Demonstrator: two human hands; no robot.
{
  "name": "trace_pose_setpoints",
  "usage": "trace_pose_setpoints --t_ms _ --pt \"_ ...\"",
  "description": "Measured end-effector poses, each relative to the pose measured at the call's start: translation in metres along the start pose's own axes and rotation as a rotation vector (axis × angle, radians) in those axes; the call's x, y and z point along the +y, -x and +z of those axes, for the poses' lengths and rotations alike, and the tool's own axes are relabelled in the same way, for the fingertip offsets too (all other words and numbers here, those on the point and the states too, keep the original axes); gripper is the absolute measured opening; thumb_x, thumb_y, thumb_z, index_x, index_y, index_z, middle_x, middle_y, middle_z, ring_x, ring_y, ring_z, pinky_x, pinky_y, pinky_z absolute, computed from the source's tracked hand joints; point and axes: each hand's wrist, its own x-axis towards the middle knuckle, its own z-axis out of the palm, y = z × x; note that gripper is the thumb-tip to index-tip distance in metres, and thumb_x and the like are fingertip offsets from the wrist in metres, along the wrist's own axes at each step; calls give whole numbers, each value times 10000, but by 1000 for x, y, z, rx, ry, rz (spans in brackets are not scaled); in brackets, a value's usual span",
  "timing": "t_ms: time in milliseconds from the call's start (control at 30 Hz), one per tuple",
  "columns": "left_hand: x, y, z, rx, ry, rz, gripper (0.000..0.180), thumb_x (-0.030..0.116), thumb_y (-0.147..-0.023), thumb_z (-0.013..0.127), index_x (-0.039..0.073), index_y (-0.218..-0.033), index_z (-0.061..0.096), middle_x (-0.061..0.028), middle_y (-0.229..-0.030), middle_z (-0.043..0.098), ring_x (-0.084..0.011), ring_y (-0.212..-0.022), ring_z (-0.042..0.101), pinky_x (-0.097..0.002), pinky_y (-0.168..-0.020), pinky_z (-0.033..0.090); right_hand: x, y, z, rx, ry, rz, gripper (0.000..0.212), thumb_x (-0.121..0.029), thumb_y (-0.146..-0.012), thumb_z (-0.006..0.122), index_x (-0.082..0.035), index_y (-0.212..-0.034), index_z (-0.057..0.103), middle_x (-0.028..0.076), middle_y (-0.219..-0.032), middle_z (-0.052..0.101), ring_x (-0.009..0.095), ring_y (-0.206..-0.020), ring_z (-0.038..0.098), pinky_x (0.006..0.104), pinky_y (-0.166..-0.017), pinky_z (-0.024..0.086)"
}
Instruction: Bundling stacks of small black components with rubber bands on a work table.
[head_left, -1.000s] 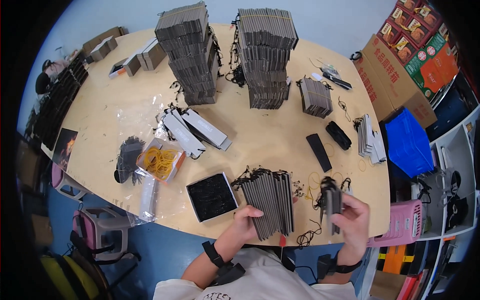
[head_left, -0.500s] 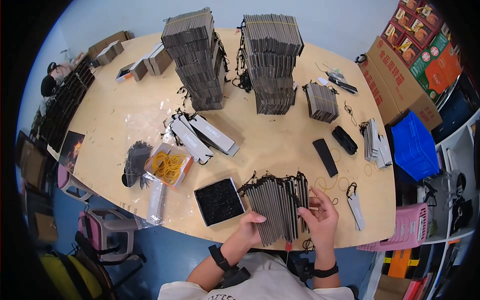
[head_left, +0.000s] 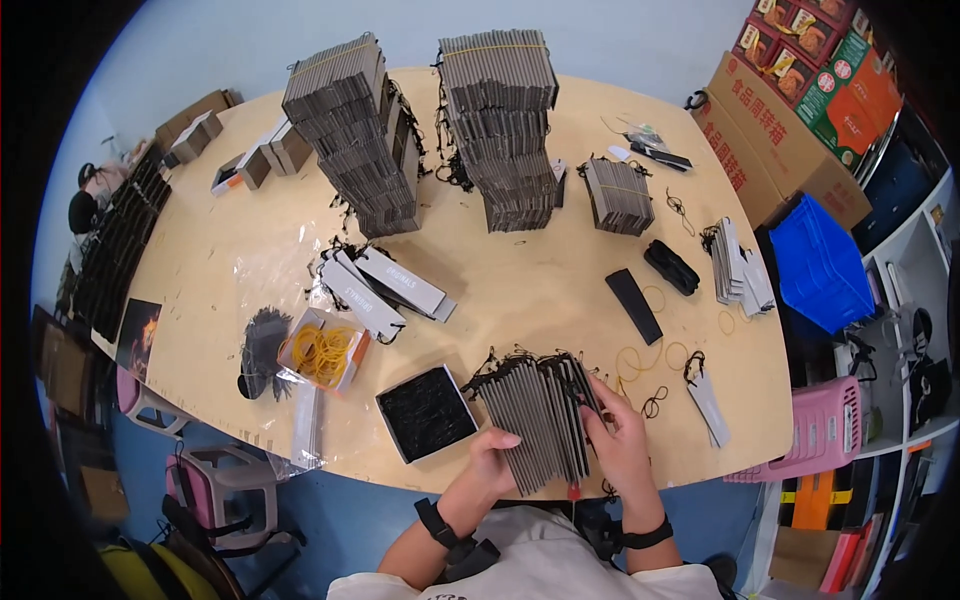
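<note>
Forearms point(head_left: 458, 503) up from the lower edge in the head view, angled inward, dark bands point(head_left: 434, 524) around both wrists. Left hand point(head_left: 492, 460) closed around the left side of a fan of grey tags point(head_left: 530, 420), thumb straight across the near faces, other fingers mostly hidden behind. Right hand point(head_left: 620, 440) half open at the fan's right end, thumb bent in against the tags, index finger reaching up along the outer side; cannot tell a firm grip from a light touch. Fan of tags at the near edge of the table point(head_left: 520, 290), directly before the body, tags close-packed, black strings bunched at the far end. Just left of the fan, an open box of black cords point(head_left: 463, 398). Right of the right hand, apart, a light tag point(head_left: 708, 408) lying flat; beyond the fan, two tall stacks of tags point(head_left: 498, 95).
</note>
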Motion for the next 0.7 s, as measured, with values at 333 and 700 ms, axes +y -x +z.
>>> trace_pose_setpoints --t_ms 333,700 --pt "3 -4 18 -8 50 41 901 242 -607 592 -4 -1441 356 -205 -1435 446 -410 -1359 392 -636 -1113 303 -38 -27 -22 124 -781 349 312 -144 -980 562 48 -1225 585 66 -944 682 107 -712 658 230 -620 534" --pt "5 -3 16 -70 116 -31 826 215 -668 577 -15 -1432 363 -205 -1409 473 -396 -1371 387 -597 -1131 308 -41 -22 -11 -34 28 67 449 -130 -974 566 -16 -1400 481 113 -987 605 151 -765 594 262 -652 492"
